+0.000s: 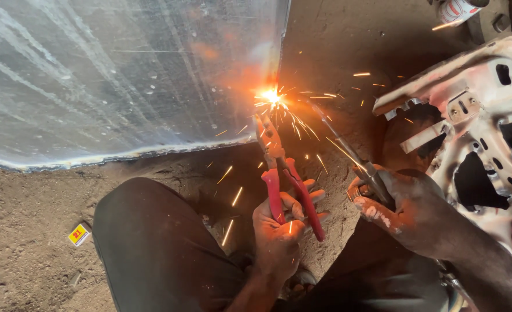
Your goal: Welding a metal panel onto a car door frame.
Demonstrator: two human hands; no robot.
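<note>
Left hand (pixel 279 228) is closed round the red handles of a pair of red-handled metal pliers (pixel 282 176), grip pressed together on both handles. The plier nose points up and away to the lower right corner of a large scratched silver sheet-metal panel (pixel 123 75), where a bright orange-white welding arc (pixel 271 96) burns. Cannot tell what the plier nose pinches; glare hides it.

Right hand (pixel 403 205), dusty and paint-flecked, is wrapped round a grey metal electrode holder (pixel 371 176), grip shut on it. A thin welding rod (pixel 331 130) runs from the holder up-left, tip at the arc. Sparks (pixel 302 124) spray down and right over the sandy dirt floor (pixel 30 231).

The panel stands on edge on the floor; its bottom edge shows a rough dark line running left from the arc. Judging from that, the seam along the bottom looks partly worked, and the corner is the spot in hand now; the right vertical edge above the arc looks still bare, though the glare makes it hard to be sure.

Person's dark-trousered knee (pixel 152 242) sits just left of the left hand. A pale pinkish-white perforated pressed car-body part (pixel 481 115) lies at right, near the right hand. A small yellow box (pixel 78 234) lies on the floor at left, well apart. A white spray can (pixel 458 8) sits at top right.
</note>
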